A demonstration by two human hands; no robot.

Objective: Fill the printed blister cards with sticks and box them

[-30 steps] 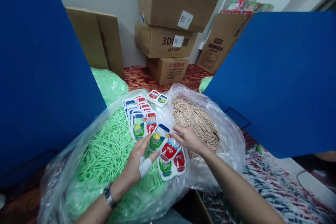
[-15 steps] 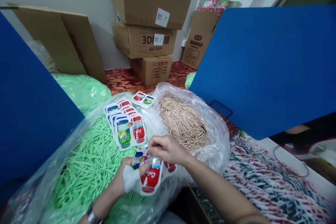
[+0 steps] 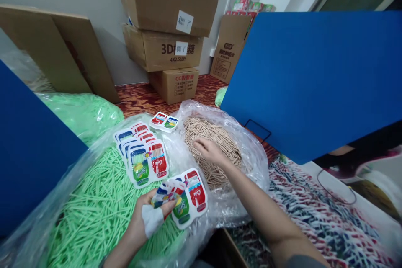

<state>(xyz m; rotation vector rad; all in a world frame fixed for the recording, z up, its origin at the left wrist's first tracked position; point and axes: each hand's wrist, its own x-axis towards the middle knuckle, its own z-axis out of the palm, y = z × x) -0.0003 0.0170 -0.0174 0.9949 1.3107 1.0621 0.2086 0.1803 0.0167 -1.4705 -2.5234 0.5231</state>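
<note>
My left hand (image 3: 152,213), with a white wrap around the base of its thumb, grips several printed Cola and Sprite packets (image 3: 194,194). One packet fans out to the right, and the others are bunched upright near my thumb. Over the thin brown sticks (image 3: 220,167), my right hand (image 3: 210,151) has its fingers pressed together; whatever is in them cannot be made out. Thin green sticks (image 3: 91,213) fill the clear plastic bag below my left hand. A fanned row of similar packets (image 3: 141,163) lies on those green sticks, and another packet (image 3: 163,122) rests farther back.
Stacked cardboard boxes (image 3: 169,50) stand by the wall. Blue panels rise at the right (image 3: 307,83) and left (image 3: 28,155). Another bag of green sticks (image 3: 84,113) sits at back left. A striped shaggy rug (image 3: 292,205) covers the right floor.
My right hand has left the packets in my left hand and moved up and right to the brown sticks. The front packet in my left hand now fans open with both halves showing.
</note>
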